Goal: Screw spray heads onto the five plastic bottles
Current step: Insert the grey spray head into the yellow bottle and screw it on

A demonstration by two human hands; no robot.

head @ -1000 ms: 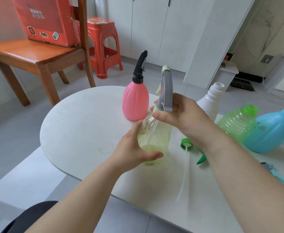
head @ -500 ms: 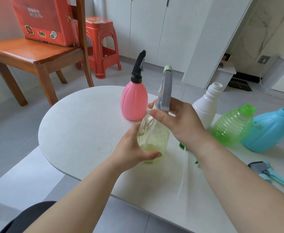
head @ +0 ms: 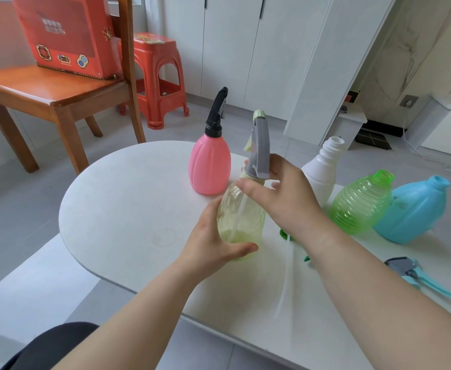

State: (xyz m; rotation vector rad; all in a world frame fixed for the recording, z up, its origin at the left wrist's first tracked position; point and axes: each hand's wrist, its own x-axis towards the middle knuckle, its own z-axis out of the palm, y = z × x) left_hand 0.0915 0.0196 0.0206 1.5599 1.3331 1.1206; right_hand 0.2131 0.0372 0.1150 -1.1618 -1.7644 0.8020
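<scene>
My left hand [head: 210,245] grips the pale yellow bottle [head: 241,214], which stands upright on the white table [head: 128,193]. My right hand [head: 285,198] pinches the collar under its grey spray head [head: 259,148]. Behind stands a pink bottle [head: 210,166] with a black spray head [head: 217,112] on it. To the right are a white bottle [head: 323,169], a green bottle [head: 360,206] and a blue bottle [head: 414,209], all with bare necks. A green spray head [head: 285,235] lies partly hidden under my right wrist. A blue-grey spray head [head: 416,273] lies at the right.
The table's rounded left edge is near me. Beyond it stand a wooden chair [head: 45,89] carrying a red box [head: 67,33], a red plastic stool [head: 156,78] and white cabinets [head: 259,49].
My right hand has shifted its grip around the collar of the grey spray head, fingers turned. The view has shifted slightly; the bottle stays in place on the table.
</scene>
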